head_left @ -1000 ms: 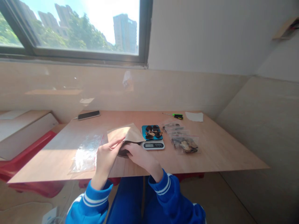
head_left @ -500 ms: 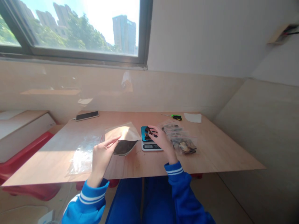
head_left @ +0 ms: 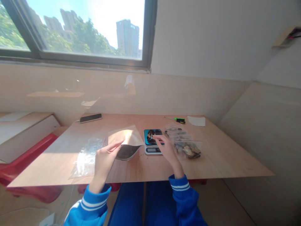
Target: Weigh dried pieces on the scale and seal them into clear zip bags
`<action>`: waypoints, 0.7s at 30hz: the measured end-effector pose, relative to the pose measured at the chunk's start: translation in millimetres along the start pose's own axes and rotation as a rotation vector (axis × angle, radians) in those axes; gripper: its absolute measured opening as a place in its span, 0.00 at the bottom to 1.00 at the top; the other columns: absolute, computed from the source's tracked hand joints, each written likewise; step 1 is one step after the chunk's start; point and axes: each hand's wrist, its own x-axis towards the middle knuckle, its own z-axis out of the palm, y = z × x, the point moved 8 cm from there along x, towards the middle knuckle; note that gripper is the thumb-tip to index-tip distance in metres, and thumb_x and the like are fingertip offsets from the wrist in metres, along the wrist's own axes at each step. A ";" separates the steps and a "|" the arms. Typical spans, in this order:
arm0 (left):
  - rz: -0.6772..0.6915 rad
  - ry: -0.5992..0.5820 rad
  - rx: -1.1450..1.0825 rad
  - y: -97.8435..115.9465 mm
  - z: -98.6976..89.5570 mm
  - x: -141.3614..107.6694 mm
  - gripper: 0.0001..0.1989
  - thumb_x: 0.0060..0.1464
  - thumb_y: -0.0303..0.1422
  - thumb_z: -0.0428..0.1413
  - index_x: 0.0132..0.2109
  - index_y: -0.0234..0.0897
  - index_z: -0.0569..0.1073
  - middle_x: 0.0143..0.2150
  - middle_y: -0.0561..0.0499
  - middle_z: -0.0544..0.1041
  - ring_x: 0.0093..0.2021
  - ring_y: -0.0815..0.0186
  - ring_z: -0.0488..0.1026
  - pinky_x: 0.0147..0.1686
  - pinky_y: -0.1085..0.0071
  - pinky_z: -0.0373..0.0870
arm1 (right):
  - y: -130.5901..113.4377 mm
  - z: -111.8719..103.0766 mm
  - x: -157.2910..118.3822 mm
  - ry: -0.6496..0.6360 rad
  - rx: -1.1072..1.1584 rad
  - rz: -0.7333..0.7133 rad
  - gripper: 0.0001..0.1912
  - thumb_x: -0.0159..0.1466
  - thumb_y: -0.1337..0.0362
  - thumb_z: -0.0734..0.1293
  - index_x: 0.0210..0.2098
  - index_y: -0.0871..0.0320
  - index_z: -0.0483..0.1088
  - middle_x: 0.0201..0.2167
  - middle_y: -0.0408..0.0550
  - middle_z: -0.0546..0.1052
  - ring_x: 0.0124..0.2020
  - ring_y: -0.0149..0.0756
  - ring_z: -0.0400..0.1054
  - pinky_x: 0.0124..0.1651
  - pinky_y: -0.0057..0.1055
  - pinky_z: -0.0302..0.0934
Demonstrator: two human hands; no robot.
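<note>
My left hand [head_left: 107,160] is closed on the edge of a brown paper pouch [head_left: 124,135], whose dark mouth gapes toward me. The pouch rests on the table, just left of a small digital scale [head_left: 154,150] with a blue top. Dark brown dried pieces [head_left: 150,135], perhaps mushroom slices, lie on the scale. Over its right side is my right hand [head_left: 166,147], thumb and fingers drawn together at a pale-edged dried piece. Whether that piece is lifted off the scale I cannot tell.
Clear zip bags of dried pieces [head_left: 190,149] lie right of the scale. Flat clear plastic bags [head_left: 87,158] are at the left. Farther back are a phone [head_left: 90,118], a green-and-black screwdriver [head_left: 180,120] and white paper [head_left: 196,121]. A red stool [head_left: 30,150] stands left.
My right hand has drawn back slightly toward the scale's right edge, its fingers closing and more of the pieces showing. The left hand keeps its hold on the pouch. The view has shifted a little.
</note>
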 end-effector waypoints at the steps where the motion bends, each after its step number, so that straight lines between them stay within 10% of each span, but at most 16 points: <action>1: -0.006 -0.002 0.003 -1.3 1.4 -0.6 0.10 0.49 0.37 0.59 0.40 0.49 0.81 0.43 0.57 0.82 0.46 0.59 0.78 0.41 0.72 0.74 | 2.2 -1.4 -11.7 -0.004 0.025 0.028 0.13 0.66 0.64 0.58 0.44 0.56 0.73 0.45 0.51 0.77 0.48 0.38 0.71 0.49 0.35 0.66; 6: -0.012 0.002 0.009 -4.1 6.8 -2.7 0.10 0.49 0.38 0.59 0.40 0.49 0.81 0.42 0.57 0.81 0.47 0.59 0.78 0.43 0.71 0.74 | 4.3 12.1 -64.9 -0.146 0.133 0.203 0.14 0.67 0.60 0.59 0.43 0.57 0.74 0.42 0.49 0.79 0.45 0.38 0.72 0.50 0.35 0.65; 12: -0.044 0.001 0.032 -5.9 11.1 -4.0 0.12 0.48 0.39 0.60 0.41 0.49 0.81 0.39 0.57 0.82 0.43 0.58 0.79 0.39 0.71 0.74 | -50.6 49.3 -99.6 -0.563 0.250 0.245 0.14 0.67 0.59 0.59 0.46 0.54 0.74 0.44 0.47 0.79 0.47 0.39 0.72 0.50 0.34 0.66; 21: -0.035 -0.002 0.053 -0.1 13.1 -5.3 0.10 0.48 0.38 0.60 0.39 0.48 0.81 0.40 0.57 0.82 0.44 0.57 0.79 0.39 0.71 0.75 | -72.1 61.8 -102.5 -0.620 0.252 0.170 0.14 0.66 0.64 0.60 0.46 0.53 0.74 0.45 0.46 0.78 0.47 0.36 0.72 0.49 0.30 0.67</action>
